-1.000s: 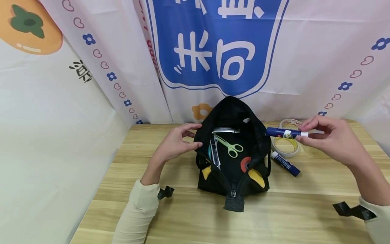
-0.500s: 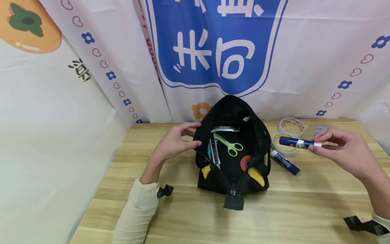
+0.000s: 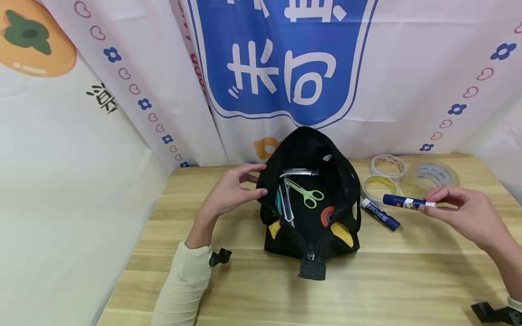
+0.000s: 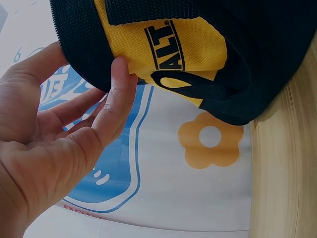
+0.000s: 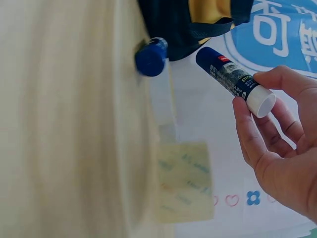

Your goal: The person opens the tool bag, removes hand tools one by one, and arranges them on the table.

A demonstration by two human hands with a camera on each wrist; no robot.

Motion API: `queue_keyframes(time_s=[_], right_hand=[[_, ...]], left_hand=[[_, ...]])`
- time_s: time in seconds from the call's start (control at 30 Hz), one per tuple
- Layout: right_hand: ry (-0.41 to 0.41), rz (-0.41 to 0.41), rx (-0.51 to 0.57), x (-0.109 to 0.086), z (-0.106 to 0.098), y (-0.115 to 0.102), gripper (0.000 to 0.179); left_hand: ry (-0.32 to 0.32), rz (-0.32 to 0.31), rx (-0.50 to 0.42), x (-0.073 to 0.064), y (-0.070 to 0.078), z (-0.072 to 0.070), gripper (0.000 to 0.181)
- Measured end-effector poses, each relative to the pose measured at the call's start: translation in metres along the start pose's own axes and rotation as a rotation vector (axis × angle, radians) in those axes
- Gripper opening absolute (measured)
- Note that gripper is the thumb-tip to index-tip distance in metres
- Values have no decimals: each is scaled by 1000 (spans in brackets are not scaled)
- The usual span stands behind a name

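Note:
My left hand [image 3: 234, 190] holds the left rim of an open black-and-yellow tool bag [image 3: 311, 249], thumb and fingers bent against its side. In the left wrist view the thumb lies on the yellow fabric [image 4: 198, 42]. My right hand [image 3: 469, 213] pinches a blue glue stick [image 3: 403, 202] by its white end, held above the table, right of the bag. Inside the bag lie green scissors [image 3: 307, 194], a utility knife [image 3: 287, 203], a silver-and-black tool [image 3: 299, 172] and a red ring-shaped item [image 3: 326, 216], partly hidden.
A second glue stick [image 3: 380, 214] lies on the wooden table [image 3: 228, 290] just right of the bag. Behind it are two narrow tape rolls, one with a yellow core [image 3: 379, 178], and a wide clear tape roll [image 3: 452, 174]. A printed cloth [image 3: 408, 90] hangs behind.
My right hand has moved right and down, away from the bag, still with the glue stick, uncovering the clear tape roll. My left hand has stayed at the bag's rim.

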State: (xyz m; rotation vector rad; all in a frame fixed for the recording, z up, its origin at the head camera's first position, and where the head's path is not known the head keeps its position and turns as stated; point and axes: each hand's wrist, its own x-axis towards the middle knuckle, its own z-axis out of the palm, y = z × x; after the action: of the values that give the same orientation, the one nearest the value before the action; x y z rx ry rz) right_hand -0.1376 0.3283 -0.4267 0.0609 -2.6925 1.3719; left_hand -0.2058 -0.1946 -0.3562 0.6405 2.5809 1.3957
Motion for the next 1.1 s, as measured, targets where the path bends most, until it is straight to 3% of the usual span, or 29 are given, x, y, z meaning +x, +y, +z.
queue_keyframes(time_s=[0.2,0.43,0.9,1.1], right_hand=[[-11,15,-16,-4,4,15,14],[-17,-27,26,-4,10,24,13],[-142,-34,-189,-1,17,32,28],[-201,-70,-201,2,20,30,33]], left_hand=[[-9,-5,1,1,0,0,61],[-16,-6,8,1,2,0,60],[-20,-9,12,2,1,1,61],[-15,-11,8,1,0,0,61]])
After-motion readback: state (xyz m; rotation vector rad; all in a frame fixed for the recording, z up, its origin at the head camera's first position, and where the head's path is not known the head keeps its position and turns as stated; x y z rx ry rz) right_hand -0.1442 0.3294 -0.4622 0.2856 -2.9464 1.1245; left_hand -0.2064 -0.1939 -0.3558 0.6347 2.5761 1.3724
